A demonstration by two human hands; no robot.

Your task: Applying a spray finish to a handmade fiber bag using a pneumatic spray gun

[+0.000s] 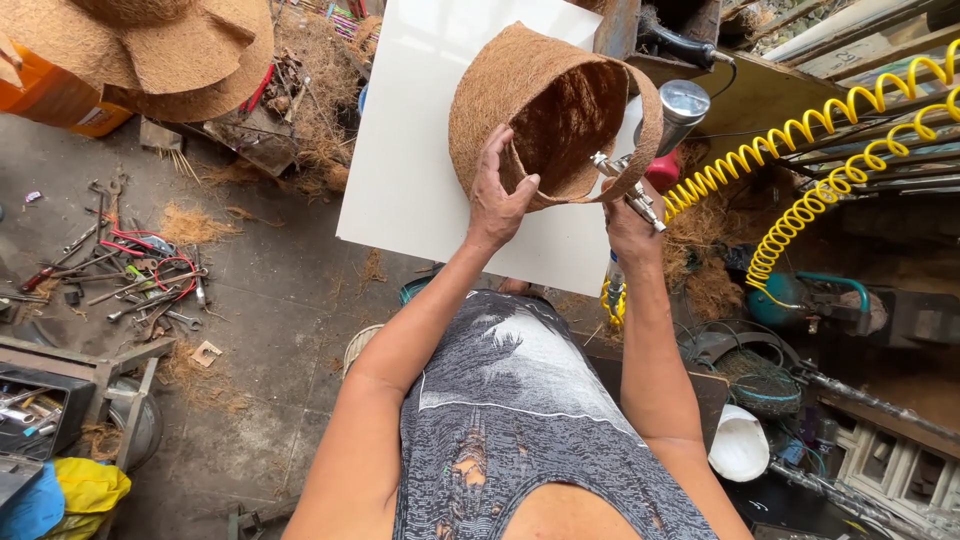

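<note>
A brown coconut-fibre pot is tilted on its side over a white board, its open mouth facing me. My left hand grips the pot's near rim, thumb inside. My right hand holds a metal spray gun with a shiny cup on top, its nozzle pointed into the pot's mouth. A yellow coiled air hose runs from the gun off to the right.
More coir sheets lie at the top left. Loose wrenches and tools are scattered on the concrete floor at the left. A white bucket and a teal machine stand at the right.
</note>
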